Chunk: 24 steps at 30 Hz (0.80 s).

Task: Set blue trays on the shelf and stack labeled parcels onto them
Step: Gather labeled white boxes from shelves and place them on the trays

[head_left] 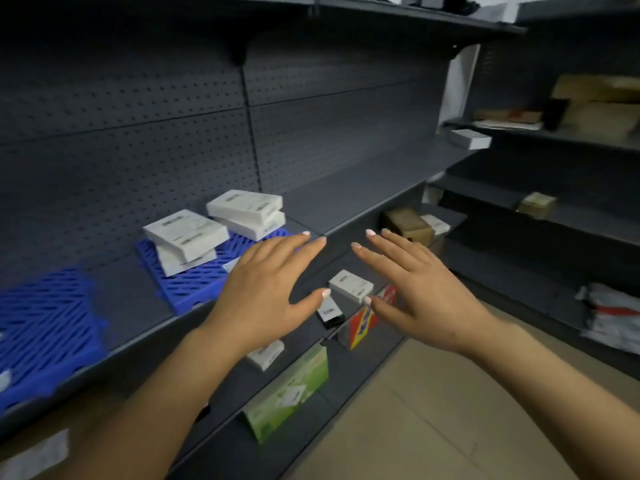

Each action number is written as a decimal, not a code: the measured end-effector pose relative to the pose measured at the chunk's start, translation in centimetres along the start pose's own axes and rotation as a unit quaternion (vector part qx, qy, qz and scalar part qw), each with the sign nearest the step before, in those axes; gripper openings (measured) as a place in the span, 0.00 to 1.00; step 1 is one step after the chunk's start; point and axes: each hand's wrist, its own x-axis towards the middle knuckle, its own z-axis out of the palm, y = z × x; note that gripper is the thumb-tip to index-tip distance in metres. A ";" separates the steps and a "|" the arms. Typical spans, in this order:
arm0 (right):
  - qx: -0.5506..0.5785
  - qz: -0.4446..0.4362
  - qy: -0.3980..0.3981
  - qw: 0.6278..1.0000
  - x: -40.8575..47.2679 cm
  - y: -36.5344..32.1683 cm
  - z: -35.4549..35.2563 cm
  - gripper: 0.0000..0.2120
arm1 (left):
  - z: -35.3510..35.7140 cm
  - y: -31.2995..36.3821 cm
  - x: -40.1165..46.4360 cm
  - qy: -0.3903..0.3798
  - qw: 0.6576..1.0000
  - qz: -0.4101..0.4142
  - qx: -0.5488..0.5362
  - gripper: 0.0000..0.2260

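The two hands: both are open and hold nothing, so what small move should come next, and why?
Probably lower the right hand to the small white parcel on the lower shelf just beneath it and grasp it. The left hand is empty too, and the blue tray already carries two stacks, with free surface at its front.

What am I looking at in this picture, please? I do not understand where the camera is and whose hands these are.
The camera sits on a person's head and looks forward and down, so you see that person's own two bare hands. The left hand and right hand are both open with spread fingers and hold nothing. In front is a dark shelf. On it lie two blue trays: the middle tray carries two small stacks of white parcels, and the left tray lies at the picture's edge. On a lower shelf are a small white box and a green box.
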 end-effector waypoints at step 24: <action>-0.135 0.232 0.021 0.963 5.6 31.1 -6.1 0.33 | 17.4 8.8 38.0 -0.003 0.976 0.210 -0.059 0.31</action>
